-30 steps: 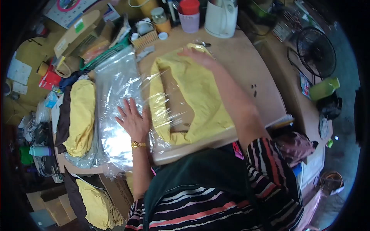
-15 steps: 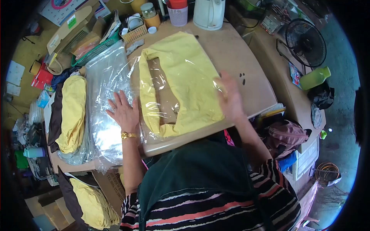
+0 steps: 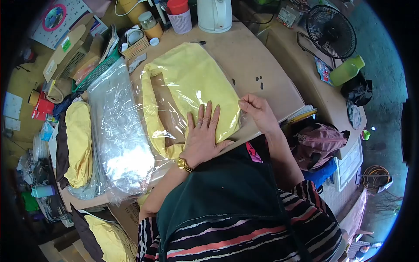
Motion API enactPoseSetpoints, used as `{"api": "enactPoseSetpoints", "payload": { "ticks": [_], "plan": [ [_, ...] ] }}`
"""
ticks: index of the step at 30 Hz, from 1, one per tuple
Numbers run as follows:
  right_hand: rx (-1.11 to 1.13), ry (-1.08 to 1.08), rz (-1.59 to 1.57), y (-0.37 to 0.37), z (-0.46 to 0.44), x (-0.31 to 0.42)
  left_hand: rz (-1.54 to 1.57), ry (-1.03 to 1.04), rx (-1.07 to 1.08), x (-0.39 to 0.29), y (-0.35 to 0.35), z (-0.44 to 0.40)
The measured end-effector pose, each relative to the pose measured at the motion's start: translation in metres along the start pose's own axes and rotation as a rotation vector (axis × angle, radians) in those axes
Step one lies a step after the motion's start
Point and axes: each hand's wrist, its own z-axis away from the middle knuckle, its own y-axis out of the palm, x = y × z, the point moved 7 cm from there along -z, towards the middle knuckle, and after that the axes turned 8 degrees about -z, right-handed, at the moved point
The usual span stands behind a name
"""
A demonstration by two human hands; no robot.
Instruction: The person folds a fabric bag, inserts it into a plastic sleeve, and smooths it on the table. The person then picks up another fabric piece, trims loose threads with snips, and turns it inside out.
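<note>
A folded yellow cloth [image 3: 192,74] lies flat inside a clear plastic bag on the brown table. My left hand [image 3: 203,135], fingers spread, rests on the lower part of the bagged cloth. At the bag's right edge, my right hand [image 3: 258,112] has its thumb and fingers pinched together on the clear plastic. A stack of clear plastic bags [image 3: 115,126] lies left of the cloth. Farther left is another folded yellow cloth [image 3: 79,144] beside a dark brown one [image 3: 62,150].
Along the back stand a green basket [image 3: 94,72], a jar [image 3: 150,26], a lilac cup [image 3: 181,22] and a white kettle [image 3: 214,15]. To the right are a black fan [image 3: 331,31], a green bottle [image 3: 347,70] and a pink bag [image 3: 321,142].
My left hand has moved right from the stack of plastic bags onto the bagged cloth. My right hand has come down from the cloth's top to the bag's right edge and closed there.
</note>
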Motion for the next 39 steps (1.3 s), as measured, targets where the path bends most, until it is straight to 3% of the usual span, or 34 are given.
{"api": "enactPoseSetpoints", "payload": {
  "ticks": [3, 5, 6, 8, 12, 14, 15, 16, 18, 19, 20, 21, 24, 26, 27, 29, 30, 32, 33, 34, 35, 36, 37, 38, 39],
  "plan": [
    [0.052, -0.081, -0.151, 0.012, 0.005, 0.009, -0.051, -0.025, 0.035, 0.003, 0.017, 0.001],
    [-0.117, -0.378, 0.613, 0.015, 0.017, 0.024, -0.053, -0.053, 0.041, 0.006, 0.018, 0.001],
    [-0.117, -0.378, 0.612, 0.018, 0.022, 0.028, -0.061, -0.056, 0.044, 0.006, 0.018, 0.001],
    [-0.084, -0.196, 0.92, 0.023, 0.026, 0.027, -0.069, -0.063, 0.046, 0.006, 0.018, 0.001],
    [-0.034, -0.103, 0.686, 0.023, 0.017, -0.01, -0.074, -0.051, 0.049, 0.004, 0.018, 0.002],
    [-0.339, -0.117, 0.488, -0.011, 0.017, -0.017, -0.083, -0.059, 0.054, 0.005, 0.017, 0.004],
    [-0.436, -0.116, 0.731, -0.015, 0.022, 0.015, -0.077, -0.053, 0.053, 0.005, 0.017, 0.003],
    [-0.414, -0.132, 0.731, -0.003, 0.023, 0.029, -0.068, -0.053, 0.056, 0.005, 0.017, 0.004],
    [-0.175, -0.578, 0.853, 0.06, 0.031, 0.069, -0.048, -0.087, 0.038, 0.007, 0.019, 0.002],
    [0.027, -0.488, 0.959, 0.086, 0.029, 0.063, -0.061, -0.048, 0.11, 0.008, 0.029, 0.005],
    [0.064, -0.518, 0.946, 0.095, 0.031, 0.051, -0.073, -0.013, 0.182, 0.012, 0.035, 0.011],
    [0.087, -0.454, 1.021, 0.097, 0.021, 0.024, 0.049, -0.011, 0.119, 0.019, 0.025, 0.02],
    [0.183, -0.427, 1.131, 0.093, 0.009, 0.009, -0.209, -0.331, 0.033, 0.087, -0.053, 0.053],
    [0.168, -0.444, 1.15, 0.087, 0.008, 0.008, -0.512, -0.686, -0.132, 0.191, -0.061, 0.102],
    [0.202, -0.468, 1.14, 0.089, 0.007, 0.008, -0.627, -0.835, -0.129, 0.263, -0.041, 0.146],
    [0.175, -0.411, 1.202, 0.083, 0.002, 0.006, -0.685, -1.169, -0.053, 0.3, -0.086, 0.209],
    [0.184, -0.416, 1.198, 0.083, -0.004, 0.008, -0.688, -1.178, -0.049, 0.299, -0.107, 0.222],
    [0.294, -0.372, 1.141, 0.077, -0.006, 0.011, -0.301, -1.16, -0.551, 0.282, -0.14, 0.252],
    [0.364, -0.367, 1.131, 0.074, -0.006, 0.021, -0.292, -1.175, -0.541, 0.262, -0.148, 0.249],
    [0.379, -0.371, 1.137, 0.068, -0.016, 0.015, -0.03, -1.234, -0.357, 0.245, -0.139, 0.234],
    [0.21, -0.388, 0.977, 0.049, -0.032, 0.015, 0.233, -1.274, -0.173, 0.228, -0.119, 0.222],
    [0.049, -0.41, 0.806, 0.038, -0.046, 0.019, 0.291, -1.143, -0.249, 0.222, -0.1, 0.214],
    [0.075, -0.43, 0.799, 0.046, -0.052, 0.022, 0.291, -1.109, -0.256, 0.215, -0.093, 0.204],
    [-0.058, -0.376, 0.845, 0.043, -0.053, 0.025, 0.077, -1.032, -0.351, 0.219, -0.082, 0.198],
    [-0.191, -0.324, 0.882, 0.043, -0.054, 0.028, 0.122, -1.097, -0.324, 0.217, -0.082, 0.193]
  ]
}}
